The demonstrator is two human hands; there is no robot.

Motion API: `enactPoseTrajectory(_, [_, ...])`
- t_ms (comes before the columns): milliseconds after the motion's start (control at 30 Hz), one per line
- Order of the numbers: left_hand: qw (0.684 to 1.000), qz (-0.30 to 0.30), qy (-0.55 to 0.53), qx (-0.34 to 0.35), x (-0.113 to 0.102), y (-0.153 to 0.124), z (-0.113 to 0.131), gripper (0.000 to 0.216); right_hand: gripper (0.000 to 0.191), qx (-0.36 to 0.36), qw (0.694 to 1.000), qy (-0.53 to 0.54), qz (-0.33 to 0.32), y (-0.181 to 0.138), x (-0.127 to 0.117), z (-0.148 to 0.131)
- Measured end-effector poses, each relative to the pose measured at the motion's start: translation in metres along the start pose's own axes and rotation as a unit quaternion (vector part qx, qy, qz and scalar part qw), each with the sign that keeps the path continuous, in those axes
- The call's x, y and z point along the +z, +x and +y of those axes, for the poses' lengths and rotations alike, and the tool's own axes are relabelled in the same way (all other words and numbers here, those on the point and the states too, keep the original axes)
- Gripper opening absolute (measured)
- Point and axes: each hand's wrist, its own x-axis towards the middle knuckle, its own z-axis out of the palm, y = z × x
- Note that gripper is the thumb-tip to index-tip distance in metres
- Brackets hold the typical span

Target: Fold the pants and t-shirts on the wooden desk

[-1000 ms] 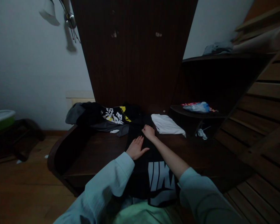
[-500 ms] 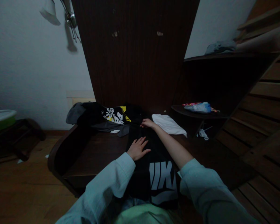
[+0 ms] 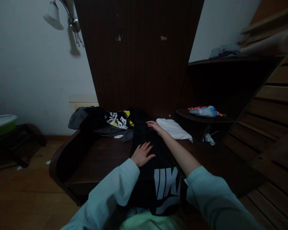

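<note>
A black garment with large pale grey lettering point(image 3: 144, 183) lies lengthwise over the dark wooden bench point(image 3: 96, 159), its near end hanging toward my lap. Flat on its middle rests my left hand point(image 3: 142, 154), fingers spread. Farther up, my right hand point(image 3: 155, 126) lies at the garment's far right edge with its fingers stretched out. A folded white cloth point(image 3: 174, 129) is just right of that hand. To the left sit crumpled dark clothes point(image 3: 93, 119), one bearing a white and yellow print.
A tall dark panel point(image 3: 139, 64) stands behind the bench. On the right, a corner shelf point(image 3: 206, 118) carries a plastic bag point(image 3: 204, 111). A green basin point(image 3: 2, 126) rests on a low stand at far left. A wall lamp point(image 3: 54, 17) hangs upper left.
My right hand's fingers have straightened out over the garment's far end, where they were more curled before. The left hand stays in place on the fabric. The camera view has shifted slightly.
</note>
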Motion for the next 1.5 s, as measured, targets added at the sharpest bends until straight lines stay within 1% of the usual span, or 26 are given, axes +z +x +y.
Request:
enactPoseTrajectory(167, [1.0, 0.007, 0.002, 0.003, 0.003, 0.0, -0.002, 0.056, 0.026, -0.012, 1.0, -0.002, 0.007, 0.006, 0.009, 0.004])
enactPoseTrajectory(333, [1.0, 0.007, -0.002, 0.003, 0.003, 0.0, -0.002, 0.056, 0.029, -0.025, 1.0, -0.013, 0.002, 0.01, 0.006, 0.006])
enactPoseTrajectory(467, [1.0, 0.008, 0.0, 0.0, 0.001, -0.001, 0.0, 0.055, 0.024, -0.028, 0.999, -0.025, -0.02, 0.007, 0.003, 0.007])
enactPoseTrajectory(567, [1.0, 0.006, 0.004, 0.0, -0.001, -0.001, 0.001, 0.055, 0.022, -0.034, 0.999, -0.037, -0.022, 0.006, 0.006, 0.008])
enactPoseTrajectory(733, [1.0, 0.005, 0.004, 0.001, -0.002, -0.001, 0.002, 0.054, 0.026, -0.053, 0.996, -0.073, 0.013, 0.008, 0.014, 0.012])
enactPoseTrajectory(867, [1.0, 0.007, 0.003, 0.002, -0.001, -0.001, 0.001, 0.054, 0.026, -0.063, 0.989, -0.126, 0.041, 0.012, 0.01, 0.012])
enactPoseTrajectory(1000, [1.0, 0.003, 0.001, 0.003, 0.0, 0.0, 0.001, 0.055, 0.029, -0.061, 0.973, -0.196, 0.103, 0.012, 0.003, 0.011])
enactPoseTrajectory(1100, [1.0, 0.002, 0.003, 0.001, 0.0, 0.0, 0.001, 0.054, 0.027, -0.045, 0.959, -0.245, 0.135, 0.009, 0.005, 0.014])
enactPoseTrajectory(1300, [1.0, 0.0, 0.007, 0.001, -0.001, 0.0, 0.001, 0.053, 0.028, -0.034, 0.942, -0.295, 0.159, 0.003, 0.019, 0.018])
enactPoseTrajectory(1400, [1.0, 0.001, 0.006, 0.0, -0.001, 0.0, 0.001, 0.053, 0.03, -0.051, 0.94, -0.295, 0.165, 0.004, 0.02, 0.017])
enactPoseTrajectory(1500, [1.0, -0.001, 0.005, 0.0, -0.001, 0.0, 0.001, 0.053, 0.034, -0.083, 0.942, -0.278, 0.17, 0.008, 0.017, 0.014])
